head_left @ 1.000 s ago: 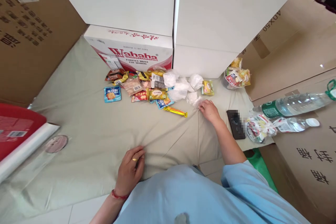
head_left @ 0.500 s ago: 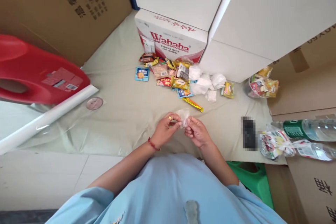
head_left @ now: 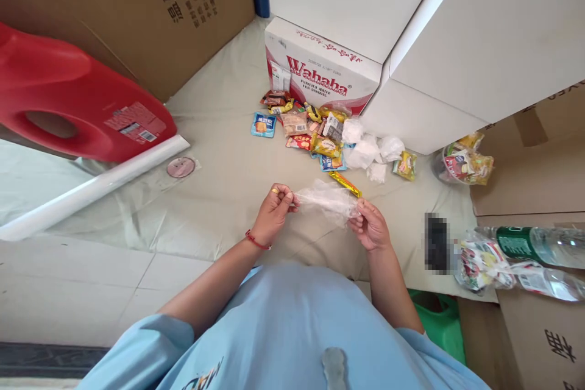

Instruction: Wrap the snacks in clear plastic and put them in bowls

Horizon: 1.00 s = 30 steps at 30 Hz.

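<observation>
Stretched sideways between my two hands is a clear, crinkled plastic bag (head_left: pixel 325 200). My left hand (head_left: pixel 276 209) pinches one end of it, and my right hand (head_left: pixel 371 225) pinches the other. Just beyond the bag lies a thin yellow snack stick (head_left: pixel 345 184). Farther back is a pile of wrapped snacks, among them a yellow packet (head_left: pixel 326 145) and a blue packet (head_left: pixel 264 125). Several crumpled white plastic bundles (head_left: pixel 364 151) sit at the pile's right side, with a yellow-green packet (head_left: pixel 404 166) next to them.
A Wahaba-style printed water carton (head_left: pixel 320 73) stands behind the snacks. At left are a red jug (head_left: pixel 86 97) and a white roll (head_left: pixel 95 186). On the right are a tub of snacks (head_left: pixel 450 166), plastic bottles (head_left: pixel 543 244) and a blurred dark object (head_left: pixel 437 244).
My hands have moved apart, and the plastic bag bunched between them is now drawn out wide. The camera view has shifted slightly left.
</observation>
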Tool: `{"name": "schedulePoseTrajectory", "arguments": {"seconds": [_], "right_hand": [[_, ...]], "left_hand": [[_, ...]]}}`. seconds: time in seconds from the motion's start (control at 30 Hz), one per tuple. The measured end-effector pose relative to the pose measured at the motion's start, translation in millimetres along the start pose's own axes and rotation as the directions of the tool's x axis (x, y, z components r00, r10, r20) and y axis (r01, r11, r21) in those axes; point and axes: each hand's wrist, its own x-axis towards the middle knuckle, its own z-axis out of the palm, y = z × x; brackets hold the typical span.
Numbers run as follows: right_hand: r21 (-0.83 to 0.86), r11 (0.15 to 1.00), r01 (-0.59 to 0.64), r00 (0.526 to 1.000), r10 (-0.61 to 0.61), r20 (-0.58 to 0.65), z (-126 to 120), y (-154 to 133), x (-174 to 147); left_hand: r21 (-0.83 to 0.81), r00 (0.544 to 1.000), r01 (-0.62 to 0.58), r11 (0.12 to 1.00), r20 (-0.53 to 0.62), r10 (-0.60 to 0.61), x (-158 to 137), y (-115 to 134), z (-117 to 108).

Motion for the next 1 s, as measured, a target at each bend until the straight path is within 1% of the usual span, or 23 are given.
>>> {"name": "schedulePoseTrajectory", "arguments": {"seconds": [0.03,0.07,0.1,0.13,0.17,0.23,0.3,0.33,0.37,0.4,0.43,0.47,0.53,0.6,0.63,0.67,0.73,0.8,0.83,0.87,0.93,0.97,1.0], "right_hand": [[-0.118,0.991,0.062,0.995,-0.071,-0.075,-3,1,3],[-0.249,0.961,0.119,0.977,-0.158,-0.142,-6,1,5],[-0.381,0.909,0.170,0.949,-0.256,-0.186,-10,2,6],[-0.503,0.836,0.221,0.915,-0.356,-0.191,-12,2,7],[-0.611,0.742,0.275,0.880,-0.450,-0.151,-13,2,7],[-0.776,0.505,0.378,0.822,-0.569,0.031,-13,3,8],[-0.858,0.266,0.440,0.781,-0.585,0.219,-10,6,10],[-0.874,0.183,0.451,0.769,-0.577,0.276,-9,7,13],[-0.879,0.138,0.457,0.764,-0.567,0.308,-8,8,16],[-0.874,0.133,0.468,0.767,-0.553,0.326,-8,9,20],[-0.861,0.164,0.482,0.779,-0.529,0.335,-8,10,22],[-0.842,0.225,0.490,0.803,-0.492,0.335,-8,9,23],[-0.784,0.420,0.457,0.872,-0.383,0.304,-9,6,21],[-0.679,0.640,0.359,0.933,-0.258,0.250,-8,1,14],[-0.615,0.730,0.300,0.953,-0.197,0.230,-7,-1,10],[-0.553,0.797,0.243,0.965,-0.142,0.220,-5,-3,6],[-0.474,0.869,0.143,0.978,-0.051,0.201,-1,-4,3],[-0.467,0.881,0.071,0.991,-0.010,0.131,3,1,4],[-0.487,0.871,0.062,0.997,-0.028,0.077,5,5,5],[-0.523,0.848,0.080,0.997,-0.077,0.028,7,9,5],[-0.639,0.747,0.184,0.967,-0.255,-0.019,14,17,0],[-0.697,0.671,0.251,0.936,-0.353,-0.002,18,20,-4],[-0.743,0.590,0.315,0.901,-0.433,0.037,23,24,-9]], "left_hand": [[0.024,1.000,-0.027,0.999,0.000,0.027,0,1,-1],[0.045,0.999,-0.051,0.998,-0.003,0.051,0,2,-2],[0.059,0.998,-0.066,0.996,-0.004,0.066,0,3,-3],[0.063,0.998,-0.068,0.996,-0.001,0.069,-1,3,-3],[0.059,0.998,-0.061,0.996,0.006,0.061,-3,3,-3],[0.034,0.998,-0.035,0.999,0.044,0.034,-7,5,-2],[-0.006,0.993,-0.013,1.000,0.117,0.014,-10,9,0],[-0.029,0.987,-0.006,1.000,0.158,0.010,-12,13,0],[-0.055,0.981,-0.001,0.998,0.192,0.011,-13,18,-1],[-0.082,0.978,0.001,0.997,0.208,0.016,-13,24,-3],[-0.111,0.980,-0.002,0.994,0.198,0.025,-13,30,-7],[-0.140,0.986,-0.010,0.990,0.166,0.033,-12,37,-12],[-0.176,0.997,-0.040,0.984,0.051,0.049,-9,48,-24],[-0.154,0.996,-0.070,0.986,-0.067,0.060,-4,56,-38],[-0.118,0.991,-0.078,0.990,-0.115,0.065,-1,57,-44],[-0.073,0.986,-0.081,0.994,-0.154,0.069,3,57,-50],[0.020,0.973,-0.076,0.997,-0.217,0.078,10,50,-58],[0.100,0.949,-0.073,0.992,-0.298,0.100,16,41,-62],[0.136,0.929,-0.078,0.988,-0.349,0.121,18,36,-63],[0.178,0.902,-0.087,0.980,-0.403,0.153,18,31,-62],[0.257,0.846,-0.109,0.960,-0.484,0.225,12,26,-56],[0.279,0.845,-0.111,0.954,-0.479,0.238,5,25,-51],[0.282,0.879,-0.095,0.955,-0.427,0.213,-2,26,-43]]}}
